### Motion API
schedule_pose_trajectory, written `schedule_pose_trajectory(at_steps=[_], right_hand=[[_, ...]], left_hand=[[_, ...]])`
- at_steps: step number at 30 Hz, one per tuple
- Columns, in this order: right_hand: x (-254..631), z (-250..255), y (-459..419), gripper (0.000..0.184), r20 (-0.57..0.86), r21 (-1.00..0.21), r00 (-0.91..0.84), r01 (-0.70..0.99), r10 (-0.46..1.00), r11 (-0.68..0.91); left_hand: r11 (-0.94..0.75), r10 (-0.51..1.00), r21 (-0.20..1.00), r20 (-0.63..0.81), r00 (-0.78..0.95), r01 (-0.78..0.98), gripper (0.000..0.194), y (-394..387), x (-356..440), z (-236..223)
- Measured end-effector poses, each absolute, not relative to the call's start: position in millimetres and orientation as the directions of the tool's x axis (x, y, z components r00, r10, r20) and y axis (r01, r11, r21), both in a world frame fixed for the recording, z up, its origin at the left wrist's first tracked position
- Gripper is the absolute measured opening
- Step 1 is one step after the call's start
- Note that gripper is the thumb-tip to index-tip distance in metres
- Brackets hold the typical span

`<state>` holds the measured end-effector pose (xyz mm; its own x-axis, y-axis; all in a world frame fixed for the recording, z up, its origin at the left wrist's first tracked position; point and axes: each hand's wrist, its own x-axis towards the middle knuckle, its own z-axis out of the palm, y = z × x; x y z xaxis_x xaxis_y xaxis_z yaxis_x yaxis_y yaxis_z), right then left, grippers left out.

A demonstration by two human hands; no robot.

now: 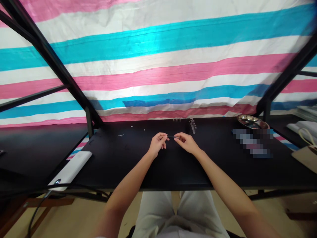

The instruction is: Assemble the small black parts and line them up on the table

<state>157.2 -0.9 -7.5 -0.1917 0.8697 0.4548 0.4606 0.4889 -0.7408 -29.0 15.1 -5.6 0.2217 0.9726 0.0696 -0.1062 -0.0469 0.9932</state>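
A small, thin dark piece (170, 136) is stretched between my two hands above the black table; its exact kind is too small to make out. My left hand (158, 142) pinches one end between thumb and forefinger, the other fingers curled loosely below. The opposite end sits in the pinch of my right hand (186, 142). Just beyond my right hand lies a clear, beaded-looking coil (193, 126). Near it, at the table's back edge, is a row of small dark coils or teeth (177, 120).
White scraps (121, 135) lie left of my hands. A white power bank (71, 170) with a cable rests at the table's left edge. At the back right stands a shiny metal dish (252, 122), with a blurred-out patch before it. Black frame posts flank the striped sheet (158, 72).
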Motion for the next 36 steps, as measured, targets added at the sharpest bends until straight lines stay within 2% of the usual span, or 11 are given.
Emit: schedule_pose_trajectory(at_steps=[8, 16, 19, 24, 36], right_hand=[[158.4, -5.4, -1.8, 0.025, 0.466, -0.706, -0.204, 0.502, 0.861, 0.5], [171.8, -4.4, 4.5, 0.026, 0.491, -0.702, -0.105, 0.54, 0.865, 0.464], [168.3, -1.5, 2.4, 0.026, 0.501, -0.719, -0.106, 0.502, 0.859, 0.481], [155.8, 1.6, -4.5, 0.022, 0.506, -0.725, -0.203, 0.426, 0.838, 0.541], [148.5, -4.3, -5.2, 0.02, 0.495, -0.718, -0.278, 0.403, 0.823, 0.568]], left_hand=[[-0.06, 0.974, 0.993, 0.08, 0.212, -0.097, 0.036, 15.8, -30.8, -4.6], [-0.077, 0.989, 0.995, 0.084, 0.12, -0.058, 0.036, 17.4, -37.7, 2.2], [-0.079, 0.977, 0.997, 0.075, 0.199, 0.01, 0.034, 15.2, -34.6, -0.8], [-0.101, 0.941, 0.992, 0.072, 0.331, 0.072, 0.034, 10.3, -27.3, -6.9], [-0.137, 0.917, 0.99, 0.12, 0.381, 0.018, 0.034, 10.0, -29.7, -5.0]])
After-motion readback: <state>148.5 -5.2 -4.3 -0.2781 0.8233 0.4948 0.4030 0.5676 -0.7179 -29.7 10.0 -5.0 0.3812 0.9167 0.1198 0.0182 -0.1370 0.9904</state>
